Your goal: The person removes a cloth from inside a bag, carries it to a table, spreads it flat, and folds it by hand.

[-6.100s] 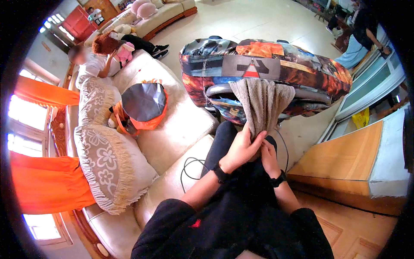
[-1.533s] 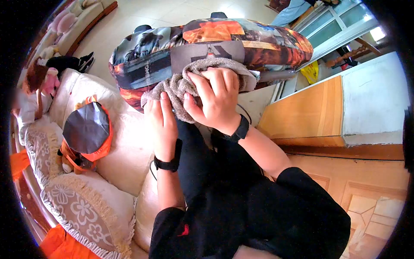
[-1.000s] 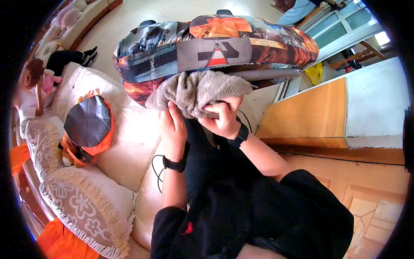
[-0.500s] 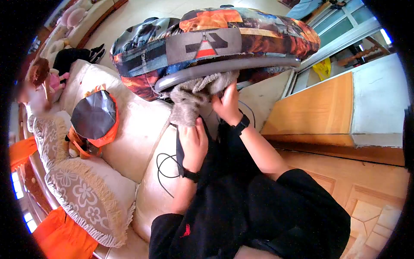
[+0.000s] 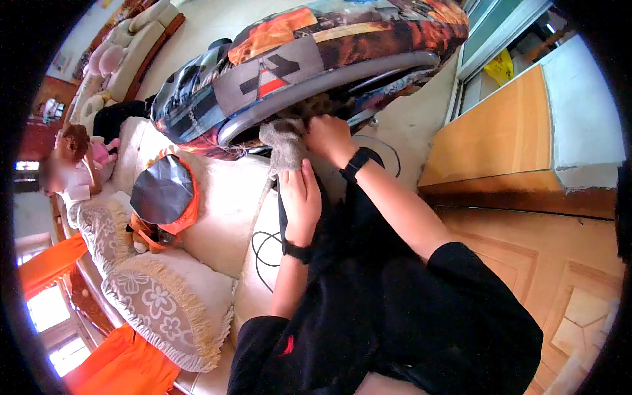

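Note:
My left hand [image 5: 301,201] is closed around the lower end of a fuzzy grey-brown cloth [image 5: 286,148]. My right hand [image 5: 330,139] is curled into a fist at the cloth's upper part, its fingertips hidden. The cloth runs up under the curved grey rim [image 5: 316,94] of a large padded thing [image 5: 349,56] covered in orange, black and blue patterned fabric. A dark gap shows beneath that rim, just above my right hand; what lies inside is hard to make out.
On my left is a cream sofa [image 5: 220,197] with fringed cushions [image 5: 161,303], an orange-and-black bag [image 5: 164,191] and a looped black cable [image 5: 258,253]. Another person [image 5: 76,161] is beyond it. A wooden cabinet [image 5: 490,128] stands to the right.
The padded thing has shifted left and tilted in view, and the gap under its rim shows wider. My right hand has moved slightly left; less cloth shows between my hands.

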Available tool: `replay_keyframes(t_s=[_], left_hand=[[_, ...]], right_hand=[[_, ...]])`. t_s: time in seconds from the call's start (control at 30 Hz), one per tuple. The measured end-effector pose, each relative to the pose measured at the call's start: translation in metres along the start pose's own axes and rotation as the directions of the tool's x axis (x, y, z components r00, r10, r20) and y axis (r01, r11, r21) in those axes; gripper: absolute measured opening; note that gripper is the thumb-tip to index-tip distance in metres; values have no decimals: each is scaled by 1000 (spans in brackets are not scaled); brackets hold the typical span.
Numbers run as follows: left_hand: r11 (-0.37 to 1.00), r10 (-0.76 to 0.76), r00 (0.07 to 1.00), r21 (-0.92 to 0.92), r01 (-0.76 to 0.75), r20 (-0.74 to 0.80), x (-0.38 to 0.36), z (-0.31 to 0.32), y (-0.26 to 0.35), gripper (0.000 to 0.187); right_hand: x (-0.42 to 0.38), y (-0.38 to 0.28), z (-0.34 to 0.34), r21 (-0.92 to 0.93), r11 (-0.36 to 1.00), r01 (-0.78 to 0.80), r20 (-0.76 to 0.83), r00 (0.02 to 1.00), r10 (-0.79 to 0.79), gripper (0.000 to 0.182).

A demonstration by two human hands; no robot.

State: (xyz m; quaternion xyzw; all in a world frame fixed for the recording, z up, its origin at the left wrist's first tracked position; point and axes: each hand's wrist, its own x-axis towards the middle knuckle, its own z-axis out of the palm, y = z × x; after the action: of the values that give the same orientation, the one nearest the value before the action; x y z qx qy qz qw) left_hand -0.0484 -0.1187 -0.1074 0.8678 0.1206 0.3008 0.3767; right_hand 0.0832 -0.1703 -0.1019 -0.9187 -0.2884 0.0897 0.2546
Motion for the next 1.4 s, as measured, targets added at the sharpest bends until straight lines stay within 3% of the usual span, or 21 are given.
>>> replay_keyframes(t_s=[0.13,0.2,0.27,0.33,0.4,0.43,0.47,0.53,0.6,0.67,0.8,0.87,0.93,0.97,1.07,1.13,1.23,1.27,1.3,1.33,1.4], left_hand=[[995,-88,992,62,83,95,10,4,10,16],[990,70,996,119,-77,63,21,11,5,16],[973,117,987,188,-136,106,38,14,12,15],[925,305,950,214,-313,68,53,26,14,21],[894,277,943,309,-323,185,66,40,10,19],[868,312,940,361,-340,135,72,51,9,18],[802,355,912,435,-409,204,76,63,1,18],[842,294,945,428,-327,144,73,84,17,19],[822,330,935,448,-352,129,80,103,30,20],[819,354,923,428,-383,149,87,126,32,23],[815,260,956,499,-294,139,92,141,44,24],[853,381,920,350,-388,92,91,138,69,26],[908,399,912,99,-407,97,95,134,92,24],[935,337,934,76,-347,118,96,145,91,22],[907,376,927,205,-368,-1,104,165,94,20],[900,362,932,256,-353,13,93,178,78,20],[936,311,946,141,-322,93,98,159,64,21],[953,272,955,104,-284,116,100,149,64,22],[965,221,968,119,-235,122,96,142,55,23],[974,168,978,131,-184,127,89,136,42,24],[970,-77,977,243,26,201,80,118,23,21]], right_hand=[[13,5,-1,-112,991,74,-52,995,-80,21],[20,11,0,-113,993,40,-1,999,-41,24],[24,32,2,-109,974,201,48,979,-197,27],[33,58,16,-81,951,298,9,954,-299,27],[29,71,9,91,774,626,-263,765,-588,30],[32,83,20,11,882,471,-102,878,-468,25],[40,103,42,148,889,433,-86,901,-425,25],[17,102,36,119,855,504,-355,826,-438,28],[3,107,32,184,855,485,-428,823,-374,27],[-4,112,35,263,858,441,-446,844,-298,27],[-11,119,58,396,846,358,-413,892,-185,26],[-18,125,66,448,827,338,-410,900,-146,26],[-28,136,64,494,808,321,-412,905,-107,26],[-31,143,63,517,800,306,-411,908,-82,26],[-42,162,46,562,780,275,-443,896,3,26],[-52,170,38,585,769,259,-472,880,62,25],[-61,183,30,752,639,160,-371,905,210,25],[-62,188,23,894,447,31,-178,940,290,29],[-61,198,25,757,653,-29,-212,934,288,26],[-64,200,19,748,663,-29,-213,935,282,26],[-69,196,-3,442,897,-16,-294,942,162,24]])
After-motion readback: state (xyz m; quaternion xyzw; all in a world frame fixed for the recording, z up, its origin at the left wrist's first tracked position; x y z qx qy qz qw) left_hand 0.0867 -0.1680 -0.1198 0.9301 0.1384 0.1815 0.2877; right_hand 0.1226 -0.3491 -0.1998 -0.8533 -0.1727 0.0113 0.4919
